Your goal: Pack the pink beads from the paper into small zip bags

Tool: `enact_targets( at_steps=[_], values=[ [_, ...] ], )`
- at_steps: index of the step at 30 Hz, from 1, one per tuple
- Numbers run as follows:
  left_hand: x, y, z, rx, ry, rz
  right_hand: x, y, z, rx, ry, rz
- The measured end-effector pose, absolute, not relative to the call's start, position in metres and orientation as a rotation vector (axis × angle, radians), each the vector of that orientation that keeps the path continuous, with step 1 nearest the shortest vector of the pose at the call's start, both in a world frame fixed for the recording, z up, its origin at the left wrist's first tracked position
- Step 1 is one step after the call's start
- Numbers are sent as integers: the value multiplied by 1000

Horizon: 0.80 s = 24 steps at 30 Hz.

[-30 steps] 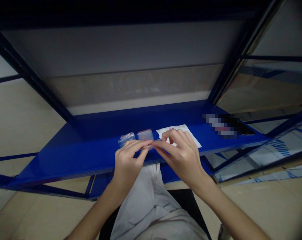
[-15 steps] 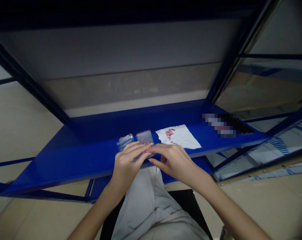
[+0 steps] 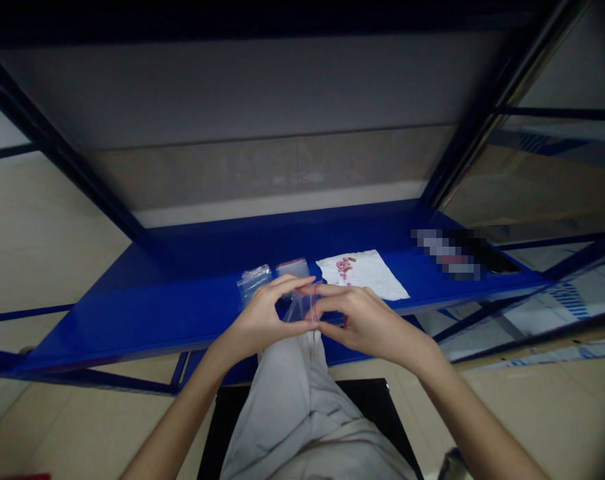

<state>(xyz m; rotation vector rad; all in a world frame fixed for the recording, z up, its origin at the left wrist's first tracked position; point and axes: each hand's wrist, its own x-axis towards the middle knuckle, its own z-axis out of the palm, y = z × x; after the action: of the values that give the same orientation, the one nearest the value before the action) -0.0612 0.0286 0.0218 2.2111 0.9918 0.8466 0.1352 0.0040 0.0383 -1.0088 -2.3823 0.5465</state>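
Observation:
A small clear zip bag (image 3: 300, 308) with a red seal line hangs between both hands at the front edge of the blue shelf (image 3: 147, 313). My left hand (image 3: 262, 317) pinches its left side with thumb and fingers. My right hand (image 3: 365, 320) pinches its right side. Just behind lie two more small clear bags (image 3: 255, 279). To the right, a white sheet of paper (image 3: 375, 277) carries several small pink pills (image 3: 343, 266).
A dark object (image 3: 487, 257), partly blurred out, lies at the right end of the shelf. Blue frame posts rise at both ends, with another shelf board overhead. My light trousers and a black seat are below, over a tiled floor.
My hands have drawn back from the shelf towards me, lifting one clear bag and spreading it between them. My right hand left the white paper, so the pink pills now show.

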Motion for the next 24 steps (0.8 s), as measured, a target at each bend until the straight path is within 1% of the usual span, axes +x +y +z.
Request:
enact_targets(
  at_steps=[3, 6, 7, 10, 11, 13, 17, 24],
  values=[
    [-61, 31, 19, 2126, 943, 855, 144, 10, 44, -973, -2295, 616],
    [-62, 33, 11, 2088, 986, 992, 164, 30, 40, -1082, -2136, 639],
    [-63, 34, 8, 2084, 1002, 1056, 172, 39, 34, -1172, -2071, 586],
    [-64, 36, 0, 2078, 1020, 1219, 198, 65, 7, -1622, -1906, 229],
    [-64, 36, -2, 2075, 1016, 1251, 205, 73, -3, -1758, -1894, 163],
    [-63, 35, -4, 2059, 1001, 1287, 216, 84, -22, -1886, -1918, 152],
    [-61, 33, -6, 1947, 947, 1266, 222, 93, -41, -1937, -1945, 200],
    [-61, 29, -7, 1719, 866, 1187, 219, 95, -45, -1952, -1910, 224]
  ],
)
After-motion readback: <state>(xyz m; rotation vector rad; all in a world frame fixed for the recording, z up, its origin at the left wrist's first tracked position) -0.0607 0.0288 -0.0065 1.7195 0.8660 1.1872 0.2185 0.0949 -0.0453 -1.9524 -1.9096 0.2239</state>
